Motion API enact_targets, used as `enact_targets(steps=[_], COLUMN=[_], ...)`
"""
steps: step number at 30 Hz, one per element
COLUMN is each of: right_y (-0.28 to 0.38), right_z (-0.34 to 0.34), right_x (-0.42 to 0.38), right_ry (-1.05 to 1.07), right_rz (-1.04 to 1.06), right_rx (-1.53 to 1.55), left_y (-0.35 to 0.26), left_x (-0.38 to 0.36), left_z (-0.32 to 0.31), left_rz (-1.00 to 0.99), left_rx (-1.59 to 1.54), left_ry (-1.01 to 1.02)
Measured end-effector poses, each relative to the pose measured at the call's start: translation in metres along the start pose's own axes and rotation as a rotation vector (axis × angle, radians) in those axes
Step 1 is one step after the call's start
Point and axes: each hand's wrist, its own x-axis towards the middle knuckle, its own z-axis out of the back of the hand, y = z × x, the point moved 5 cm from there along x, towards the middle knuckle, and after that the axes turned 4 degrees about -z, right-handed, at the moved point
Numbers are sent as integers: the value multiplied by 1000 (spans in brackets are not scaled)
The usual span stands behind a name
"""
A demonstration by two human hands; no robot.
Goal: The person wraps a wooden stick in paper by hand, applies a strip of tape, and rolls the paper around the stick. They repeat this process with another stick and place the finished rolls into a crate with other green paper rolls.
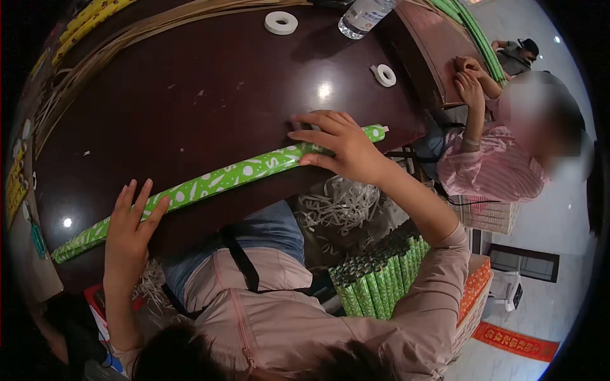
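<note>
A long, thin roll of green wrapping paper (222, 178) with white shapes lies slantwise along the near edge of the dark table. Its right end (376, 133) shows a small pale tip. My left hand (131, 232) lies on the left part of the roll, fingers stretched out and apart. On the right part rests my right hand (340, 145), its fingers spread over the far side and the thumb on the near side. Neither hand is wrapped round the roll.
On the dark table (127, 114) are two white tape rolls, one at the back (281, 23) and one at right (384, 75), and a water bottle (366, 16). Paper strips (340, 203) and stacked green rolls (380, 279) are below. Another person (489, 159) sits at right.
</note>
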Motion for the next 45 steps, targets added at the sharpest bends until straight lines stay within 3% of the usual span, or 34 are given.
enact_targets(steps=[10,19,32,35,37,41,45], right_y=[-8,-8,-12,-20,-38,-67,-84], right_z=[9,6,14,24,33,42,52], right_x=[-5,-13,-8,-14,-23,-43,-61], right_ry=[-3,-19,22,41,48,24,-6], right_rz=[3,-122,-109,-174,-199,-351,-428], right_rx=[263,238,460,420,205,402,409], left_y=[2,6,4,4,4,4,7], left_x=[-2,-5,-4,-4,-3,-2,-6], left_z=[-4,-8,-5,-6,-4,-4,-9], left_rz=[-1,-6,5,8,18,17,22], left_rx=[34,27,31,12,7,4,15], left_ry=[13,18,30,11,28,33,37])
